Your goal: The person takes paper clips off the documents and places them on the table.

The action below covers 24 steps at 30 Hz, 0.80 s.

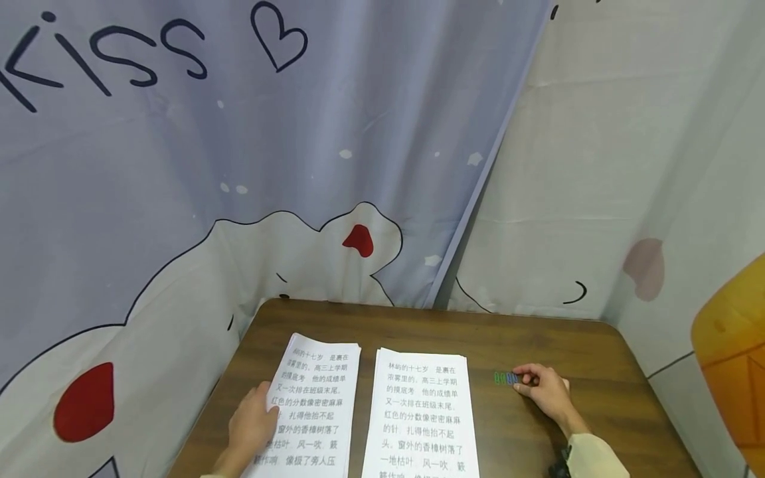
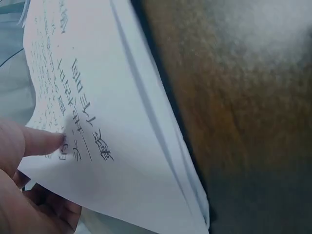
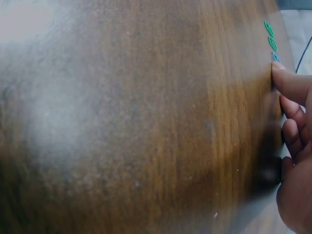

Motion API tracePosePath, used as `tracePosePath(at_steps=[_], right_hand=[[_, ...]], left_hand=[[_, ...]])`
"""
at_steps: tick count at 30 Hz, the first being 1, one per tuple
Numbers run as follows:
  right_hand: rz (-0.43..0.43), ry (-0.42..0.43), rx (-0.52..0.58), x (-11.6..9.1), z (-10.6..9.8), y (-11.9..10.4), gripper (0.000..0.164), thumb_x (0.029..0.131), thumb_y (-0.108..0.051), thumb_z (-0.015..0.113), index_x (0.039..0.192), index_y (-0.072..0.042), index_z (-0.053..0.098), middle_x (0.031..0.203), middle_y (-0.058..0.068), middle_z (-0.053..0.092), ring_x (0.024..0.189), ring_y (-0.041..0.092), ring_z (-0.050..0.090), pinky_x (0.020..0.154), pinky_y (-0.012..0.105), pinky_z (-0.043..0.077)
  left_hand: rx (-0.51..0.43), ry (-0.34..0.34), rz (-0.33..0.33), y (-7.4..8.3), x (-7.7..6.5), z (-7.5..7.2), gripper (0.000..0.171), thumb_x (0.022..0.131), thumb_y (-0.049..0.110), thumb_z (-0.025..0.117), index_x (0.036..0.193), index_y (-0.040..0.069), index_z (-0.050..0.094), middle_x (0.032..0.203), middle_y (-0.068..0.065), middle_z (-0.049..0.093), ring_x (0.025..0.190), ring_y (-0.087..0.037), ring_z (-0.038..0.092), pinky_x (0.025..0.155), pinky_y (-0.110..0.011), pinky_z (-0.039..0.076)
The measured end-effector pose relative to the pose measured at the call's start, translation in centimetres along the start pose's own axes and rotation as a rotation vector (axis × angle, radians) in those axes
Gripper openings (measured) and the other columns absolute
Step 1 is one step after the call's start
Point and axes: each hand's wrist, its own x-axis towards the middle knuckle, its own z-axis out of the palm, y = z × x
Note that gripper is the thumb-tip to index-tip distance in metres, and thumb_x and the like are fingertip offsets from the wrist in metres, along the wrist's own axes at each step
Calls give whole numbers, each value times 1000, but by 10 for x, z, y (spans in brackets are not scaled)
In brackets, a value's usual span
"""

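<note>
My left hand grips the left edge of the left stack of printed paper. In the left wrist view the thumb lies on the top sheet while the other fingers curl beneath the edge. On the right, my right hand has its thumb and index finger at a blue paper clip, at the end of a short row. Beside it lie another blue clip and two green paper clips. The right thumb tip covers part of the blue clips in the right wrist view.
A second stack of printed paper lies between the left stack and the clips. Both rest on a brown wooden table with rounded back corners. Printed curtains hang behind the table and along its sides.
</note>
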Motion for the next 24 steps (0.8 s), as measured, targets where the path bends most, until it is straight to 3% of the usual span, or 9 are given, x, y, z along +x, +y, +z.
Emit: tracePosePath(at_steps=[7,11,13,17,20,24], right_hand=[[-1,-2,5,0,2,0,26,83,-16,89,106,-15,79,86,-5,66,80,8,55,84,45,24],[-10,8,5,2,2,0,26,82,-15,89,106,-15,79,85,-5,66,78,5,56,84,45,24],[-13,10,3,3,1,0,26,82,-15,89,106,-15,79,85,-4,66,77,5,56,84,45,24],[-11,8,2,3,-1,-1,26,82,-15,89,106,-14,79,85,-4,66,78,6,56,84,45,24],[-9,5,4,3,-3,-3,26,83,-15,89,107,-14,79,85,-3,66,79,7,55,83,44,23],[-11,5,1,3,-4,-4,26,83,-16,89,107,-13,79,84,-3,66,79,7,55,83,44,23]], left_hand=[[34,9,-22,1,1,1,63,88,9,77,145,0,51,110,-18,67,96,-36,68,70,-56,56],[27,11,-42,3,3,0,82,88,7,78,159,6,36,122,-25,60,102,-39,64,69,-56,54],[35,3,-38,4,3,1,87,89,7,78,162,6,32,131,-30,55,110,-44,61,75,-58,53],[85,-10,-16,7,4,3,74,88,8,79,154,2,46,144,-35,49,125,-53,53,86,-63,48],[115,-22,6,9,6,3,53,88,7,78,139,2,63,140,-32,55,123,-52,55,84,-62,49],[142,-55,12,12,9,3,40,89,7,75,129,3,70,134,-29,60,118,-48,58,83,-64,52]])
